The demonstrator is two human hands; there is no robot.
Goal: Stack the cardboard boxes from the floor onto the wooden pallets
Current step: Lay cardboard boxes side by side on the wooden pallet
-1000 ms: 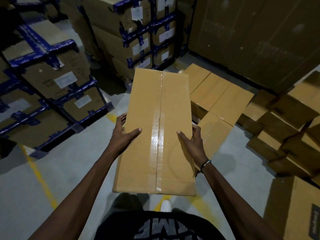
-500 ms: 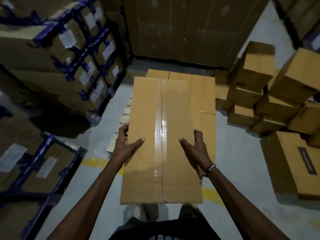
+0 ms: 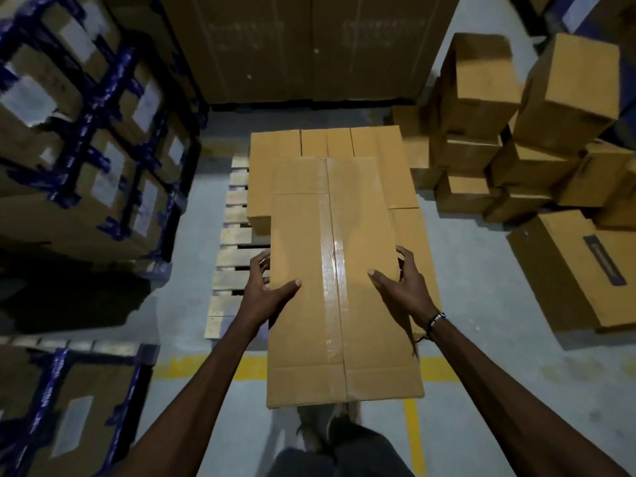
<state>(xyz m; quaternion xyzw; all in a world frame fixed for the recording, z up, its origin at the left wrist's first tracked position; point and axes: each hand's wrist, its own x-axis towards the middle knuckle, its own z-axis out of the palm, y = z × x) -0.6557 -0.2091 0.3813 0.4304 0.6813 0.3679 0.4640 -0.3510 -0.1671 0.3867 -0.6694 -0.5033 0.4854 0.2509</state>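
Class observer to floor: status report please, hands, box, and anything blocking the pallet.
Left hand and right hand grip the long box, carried above the wooden pallet. Boxes already on pallet. Near-left slats bare, no obstruction seen.

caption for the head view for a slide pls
Both hands, left and right, carry a taped cardboard box toward a part-loaded wooden pallet.

Yellow floor line, blue-strapped cartons, perhaps.
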